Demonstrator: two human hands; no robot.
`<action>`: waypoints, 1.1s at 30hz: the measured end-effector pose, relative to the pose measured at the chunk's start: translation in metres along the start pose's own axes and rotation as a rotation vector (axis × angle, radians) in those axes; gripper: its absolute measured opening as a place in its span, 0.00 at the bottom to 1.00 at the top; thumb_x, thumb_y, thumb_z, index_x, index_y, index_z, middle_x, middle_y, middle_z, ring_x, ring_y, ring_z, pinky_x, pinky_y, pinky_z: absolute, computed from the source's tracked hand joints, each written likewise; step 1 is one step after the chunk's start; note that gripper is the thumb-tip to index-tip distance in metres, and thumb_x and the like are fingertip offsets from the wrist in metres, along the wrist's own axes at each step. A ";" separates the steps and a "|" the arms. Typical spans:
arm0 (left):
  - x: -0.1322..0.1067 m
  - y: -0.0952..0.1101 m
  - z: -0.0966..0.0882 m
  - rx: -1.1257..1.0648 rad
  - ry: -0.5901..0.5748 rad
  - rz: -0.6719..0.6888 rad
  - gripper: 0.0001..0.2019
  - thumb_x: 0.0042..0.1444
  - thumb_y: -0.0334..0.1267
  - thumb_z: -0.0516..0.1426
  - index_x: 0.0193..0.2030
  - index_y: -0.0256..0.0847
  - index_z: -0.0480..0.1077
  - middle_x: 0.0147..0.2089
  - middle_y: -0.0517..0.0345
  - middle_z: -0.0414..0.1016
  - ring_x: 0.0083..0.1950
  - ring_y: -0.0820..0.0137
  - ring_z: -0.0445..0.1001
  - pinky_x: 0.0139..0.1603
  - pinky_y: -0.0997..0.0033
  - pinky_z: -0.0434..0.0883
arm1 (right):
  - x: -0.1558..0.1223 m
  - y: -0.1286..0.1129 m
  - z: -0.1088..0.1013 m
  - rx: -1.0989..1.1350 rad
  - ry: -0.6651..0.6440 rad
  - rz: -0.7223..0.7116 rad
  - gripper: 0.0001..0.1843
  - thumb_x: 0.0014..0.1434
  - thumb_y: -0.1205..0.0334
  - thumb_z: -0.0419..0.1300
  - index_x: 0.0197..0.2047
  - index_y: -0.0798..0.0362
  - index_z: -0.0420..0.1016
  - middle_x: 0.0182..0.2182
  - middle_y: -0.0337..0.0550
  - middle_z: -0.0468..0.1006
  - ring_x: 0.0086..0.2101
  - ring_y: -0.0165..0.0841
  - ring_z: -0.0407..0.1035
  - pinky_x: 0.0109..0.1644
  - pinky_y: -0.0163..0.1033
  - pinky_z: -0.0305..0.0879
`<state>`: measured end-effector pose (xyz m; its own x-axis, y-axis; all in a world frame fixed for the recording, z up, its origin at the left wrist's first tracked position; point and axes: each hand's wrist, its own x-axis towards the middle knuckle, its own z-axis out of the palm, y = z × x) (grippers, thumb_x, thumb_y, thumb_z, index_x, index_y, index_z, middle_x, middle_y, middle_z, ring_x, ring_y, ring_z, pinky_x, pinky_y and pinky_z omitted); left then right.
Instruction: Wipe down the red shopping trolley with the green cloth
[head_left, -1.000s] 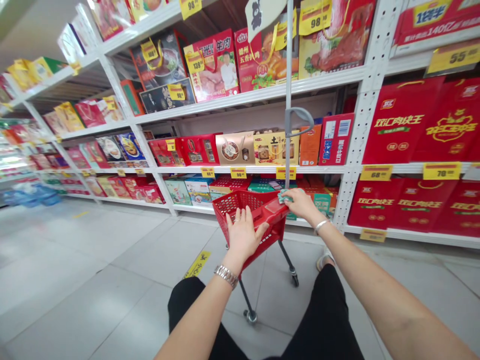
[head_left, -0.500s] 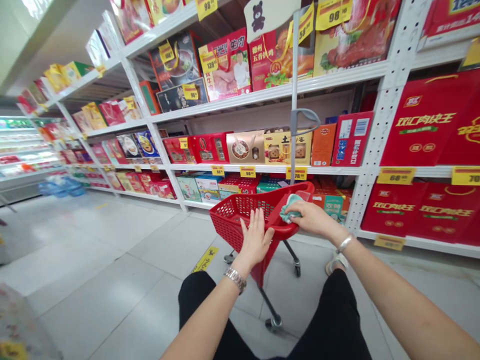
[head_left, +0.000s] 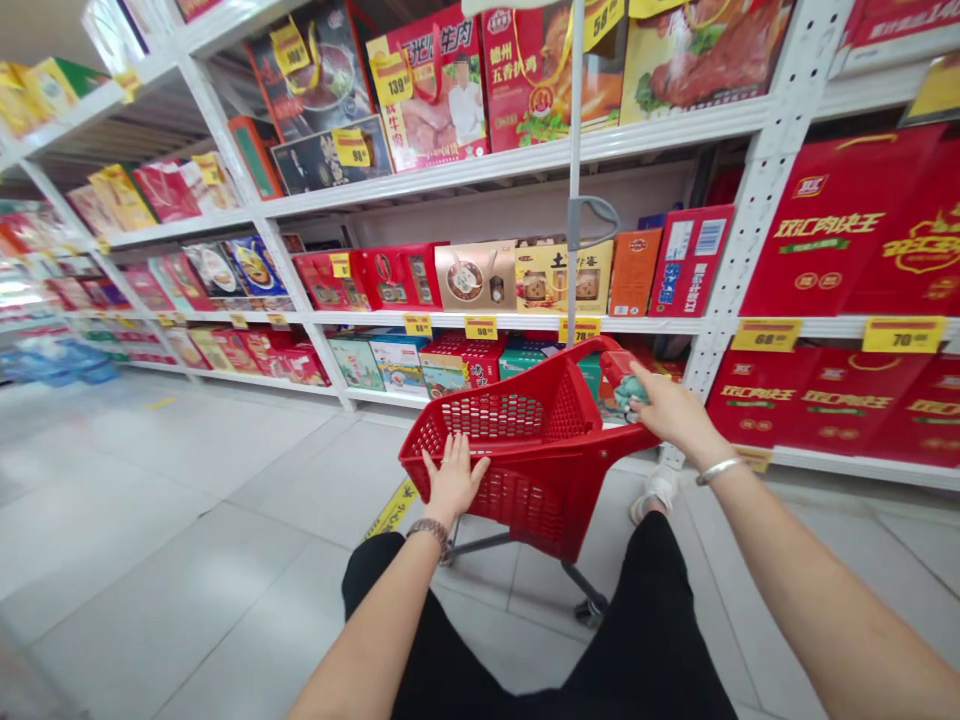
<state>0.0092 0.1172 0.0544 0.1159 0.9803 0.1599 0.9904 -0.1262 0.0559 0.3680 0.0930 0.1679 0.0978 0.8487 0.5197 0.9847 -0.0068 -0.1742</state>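
Note:
A red plastic mesh shopping basket on a wheeled cart (head_left: 517,470) stands in front of me, with a thin grey pole and curved handle (head_left: 574,210) rising from it. My left hand (head_left: 454,478) rests on the basket's near rim, palm down with the fingers spread. At the basket's far right corner, my right hand (head_left: 671,407) presses a teal cloth (head_left: 632,394) against the red rim. The basket's inside looks bare, though its far corner is partly hidden.
White metal shelving (head_left: 757,180) runs along the right, stacked with red and printed gift boxes and yellow price tags. Pale floor tiles (head_left: 202,520) spread left, with a yellow floor sticker (head_left: 391,510). My black trousers (head_left: 562,640) and a sandalled foot (head_left: 652,495) lie below.
The basket has swung round, showing more of its inside and long side. My left hand has shifted along the rim, and my right hand has moved the cloth towards the far corner.

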 end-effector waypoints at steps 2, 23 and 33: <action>0.002 -0.007 0.001 0.015 0.015 -0.004 0.31 0.69 0.48 0.39 0.74 0.36 0.53 0.74 0.38 0.54 0.76 0.51 0.52 0.71 0.27 0.42 | -0.017 -0.007 0.001 -0.044 0.069 0.043 0.27 0.59 0.65 0.57 0.63 0.59 0.70 0.45 0.57 0.81 0.44 0.46 0.74 0.49 0.45 0.66; -0.039 -0.011 0.005 -0.002 0.091 0.076 0.27 0.69 0.46 0.43 0.70 0.37 0.62 0.70 0.41 0.65 0.72 0.54 0.61 0.74 0.35 0.44 | -0.105 -0.076 0.064 0.259 0.057 -0.330 0.26 0.62 0.72 0.51 0.62 0.53 0.69 0.54 0.52 0.78 0.54 0.41 0.70 0.68 0.54 0.53; -0.048 -0.018 0.019 -0.021 0.038 0.044 0.30 0.69 0.46 0.43 0.74 0.37 0.53 0.75 0.41 0.54 0.77 0.53 0.48 0.73 0.30 0.39 | -0.070 -0.017 0.068 0.039 0.151 -0.096 0.23 0.61 0.71 0.51 0.58 0.58 0.72 0.53 0.57 0.78 0.58 0.48 0.67 0.70 0.65 0.41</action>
<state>-0.0131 0.0755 0.0274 0.1559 0.9673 0.2002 0.9826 -0.1727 0.0690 0.3344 0.0696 0.0771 0.0274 0.7551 0.6550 0.9845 0.0931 -0.1485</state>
